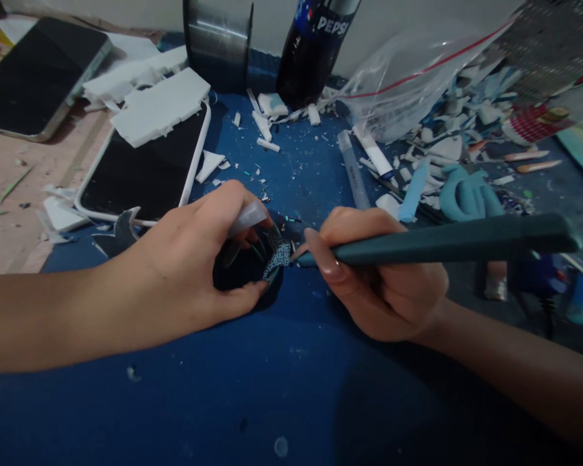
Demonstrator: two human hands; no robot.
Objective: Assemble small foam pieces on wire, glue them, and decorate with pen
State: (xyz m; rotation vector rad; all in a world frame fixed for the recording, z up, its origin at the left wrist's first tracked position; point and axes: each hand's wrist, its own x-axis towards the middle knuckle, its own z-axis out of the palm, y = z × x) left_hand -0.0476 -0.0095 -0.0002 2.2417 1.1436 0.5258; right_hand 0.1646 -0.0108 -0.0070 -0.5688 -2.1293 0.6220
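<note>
My left hand point(194, 252) comes in from the left, its fingers and thumb curled around a small dark piece with a speckled blue-and-white surface point(278, 257). Its far side is hidden behind the fingers. From the right, my right hand point(383, 275) grips a dark green pen-shaped tool point(457, 241) like a pencil. The tool lies nearly level, its thick end to the right. Its thin tip meets or nearly meets the speckled piece; I cannot tell whether they touch. Both hands are low over the blue work surface point(252, 375).
Behind my left hand lie a white-framed black-screened device point(148, 165) and a phone point(43, 77). A spool point(217, 45) and a Pepsi bottle point(306, 58) stand at the back. Scraps, a clear zip bag point(398, 77), marker-like tubes point(354, 169) and a light-blue curved piece point(469, 193) crowd the right.
</note>
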